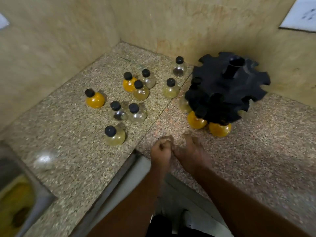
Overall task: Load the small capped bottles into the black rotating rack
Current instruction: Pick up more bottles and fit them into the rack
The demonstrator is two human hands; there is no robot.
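Note:
The black rotating rack (227,86) stands at the right rear of the speckled counter (77,154). Orange bottles (219,129) and a pale one (184,105) hang under its near rim. Several small round bottles with black caps stand loose to its left, among them an orange one (94,99), a pale yellow one (114,136) and a clear one (178,67). My left hand (160,151) is curled into a loose fist at the counter's front edge and holds nothing. Beside it, my right hand (191,149) lies blurred, fingers spread on the counter, a short way in front of the rack.
Beige tiled walls close the corner behind the counter. A steel sink (18,194) with yellowish contents lies at the lower left. A white wall plate (301,14) is at the top right.

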